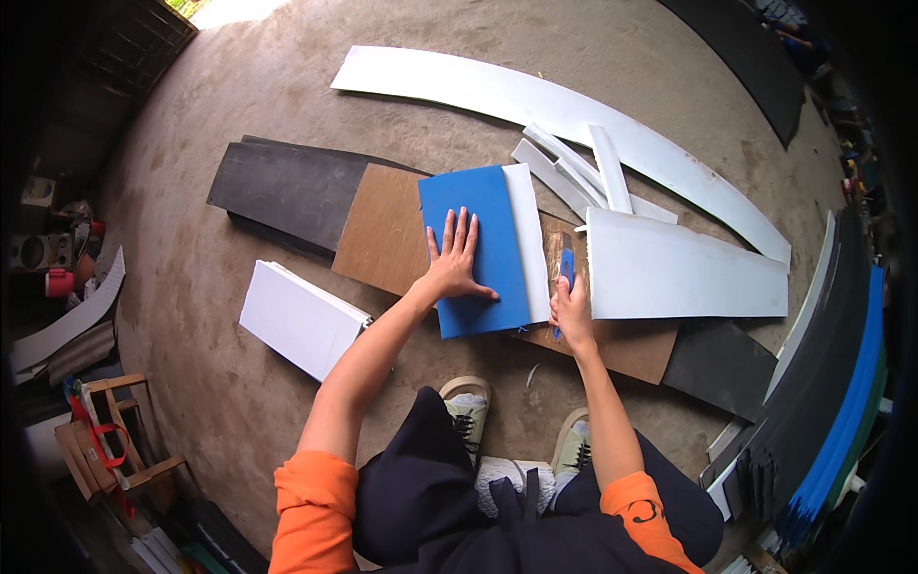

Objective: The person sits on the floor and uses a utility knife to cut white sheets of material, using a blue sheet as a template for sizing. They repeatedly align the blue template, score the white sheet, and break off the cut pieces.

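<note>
My left hand (pixel 455 260) lies flat with spread fingers on a blue sheet (pixel 492 210). Beneath that sheet, a white sheet (pixel 527 225) sticks out along its right side. Just right of both sheets, my right hand (pixel 572 311) is closed around a blue utility knife (pixel 566 266), whose far end points away from me. Whether its blade touches anything I cannot make out. Under the sheets runs a brown board (pixel 381 230), resting on dark grey boards (pixel 287 191). To the right of the knife, a large white panel (pixel 684 268) lies on the brown board.
A stack of white pieces (pixel 301 320) lies on the floor at left. Beyond the work are white strips (pixel 610 167) and a long curved white sheet (pixel 574 110). Black and blue sheets (pixel 841 383) stand at right. A wooden frame (pixel 129 430) stands at lower left.
</note>
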Demonstrator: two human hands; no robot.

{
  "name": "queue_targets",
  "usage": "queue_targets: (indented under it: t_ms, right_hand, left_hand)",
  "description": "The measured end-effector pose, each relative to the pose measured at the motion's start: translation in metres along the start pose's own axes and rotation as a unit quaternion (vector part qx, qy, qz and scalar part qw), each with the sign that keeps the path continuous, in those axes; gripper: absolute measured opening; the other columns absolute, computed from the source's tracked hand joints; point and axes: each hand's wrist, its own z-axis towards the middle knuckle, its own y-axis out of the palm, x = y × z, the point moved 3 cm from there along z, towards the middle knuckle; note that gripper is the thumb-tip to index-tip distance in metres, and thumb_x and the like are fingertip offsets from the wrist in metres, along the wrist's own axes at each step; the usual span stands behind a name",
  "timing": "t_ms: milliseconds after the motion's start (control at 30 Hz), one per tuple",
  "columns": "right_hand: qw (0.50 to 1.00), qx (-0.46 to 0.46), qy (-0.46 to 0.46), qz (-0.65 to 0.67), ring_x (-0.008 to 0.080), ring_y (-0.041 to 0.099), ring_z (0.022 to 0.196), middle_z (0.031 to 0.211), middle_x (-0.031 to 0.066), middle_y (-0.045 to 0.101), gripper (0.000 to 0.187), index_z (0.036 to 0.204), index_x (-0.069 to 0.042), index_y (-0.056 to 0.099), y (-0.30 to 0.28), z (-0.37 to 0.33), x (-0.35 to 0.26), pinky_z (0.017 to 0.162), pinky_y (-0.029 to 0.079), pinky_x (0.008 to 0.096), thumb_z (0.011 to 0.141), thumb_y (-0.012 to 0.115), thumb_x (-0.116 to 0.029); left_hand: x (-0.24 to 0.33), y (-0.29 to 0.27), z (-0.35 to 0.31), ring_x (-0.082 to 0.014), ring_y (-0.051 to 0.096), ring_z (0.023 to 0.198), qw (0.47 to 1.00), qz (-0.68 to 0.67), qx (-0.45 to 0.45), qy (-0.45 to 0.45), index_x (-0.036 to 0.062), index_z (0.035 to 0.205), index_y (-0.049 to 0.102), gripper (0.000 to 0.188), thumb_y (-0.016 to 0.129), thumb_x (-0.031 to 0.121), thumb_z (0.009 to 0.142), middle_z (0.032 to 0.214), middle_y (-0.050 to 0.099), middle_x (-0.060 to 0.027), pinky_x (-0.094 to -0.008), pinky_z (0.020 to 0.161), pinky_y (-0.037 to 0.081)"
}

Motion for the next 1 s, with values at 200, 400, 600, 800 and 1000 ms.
queue_targets:
  t_ms: [200,400,600,800,1000]
  right_hand:
    - [0.977,-0.061,-0.108,-0.176,0.0195,0.052,0.044,0.063,0.0135,0.053,0.024,0.106,0.003,0.035,0.022,0.057,-0.021,0.039,0.042,0.0305,0.088,0.035,-0.013]
    - [0.881,-0.038,-0.085,-0.464,0.0372,0.062,0.076,0.084,0.0274,0.059,0.03,0.098,0.006,0.043,0.069,0.13,-0.069,0.065,0.049,0.046,0.089,0.036,-0.022]
    - [0.814,-0.008,-0.155,-0.56,0.0387,0.059,0.086,0.088,0.0269,0.06,0.03,0.096,0.003,0.051,0.098,0.154,-0.084,0.076,0.047,0.047,0.089,0.037,-0.023]
    - [0.832,-0.132,0.075,-0.534,0.0315,0.064,0.067,0.079,0.0215,0.063,0.026,0.091,0.008,0.06,0.103,0.15,-0.103,0.058,0.053,0.0403,0.079,0.04,-0.005]
    - [0.863,-0.155,0.103,-0.47,0.0316,0.061,0.05,0.068,0.0243,0.06,0.034,0.09,0.014,0.052,0.066,0.062,-0.045,0.048,0.051,0.0409,0.088,0.034,-0.015]
  left_hand:
    - [0.003,-0.001,-0.001,-0.034,-0.017,0.131,1.0,-0.005,0.026,-0.009,0.0079,0.139,-0.002,0.13,0.063,0.073,0.047,0.143,-0.008,-0.0183,-0.0625,0.095,-0.01]
    - [0.003,0.002,0.004,-0.0323,-0.015,0.131,0.999,-0.006,0.03,-0.037,0.0143,0.14,0.001,0.117,0.055,0.074,0.055,0.144,-0.007,-0.0148,-0.0621,0.096,-0.009]
    - [0.006,-0.005,0.003,-0.0308,-0.018,0.131,0.996,-0.027,-0.016,-0.079,0.0243,0.14,-0.002,0.118,0.063,0.069,0.052,0.144,-0.011,-0.0121,-0.0638,0.095,-0.01]
    - [0.008,-0.008,0.001,-0.0298,-0.018,0.131,0.995,-0.038,-0.018,-0.087,0.0254,0.14,-0.001,0.118,0.066,0.066,0.052,0.145,-0.012,-0.0107,-0.0635,0.095,-0.01]
    - [0.005,-0.007,0.002,-0.0289,-0.022,0.13,0.993,-0.031,-0.04,-0.107,0.0241,0.139,-0.003,0.119,0.065,0.066,0.052,0.144,-0.015,-0.0098,-0.0628,0.095,-0.012]
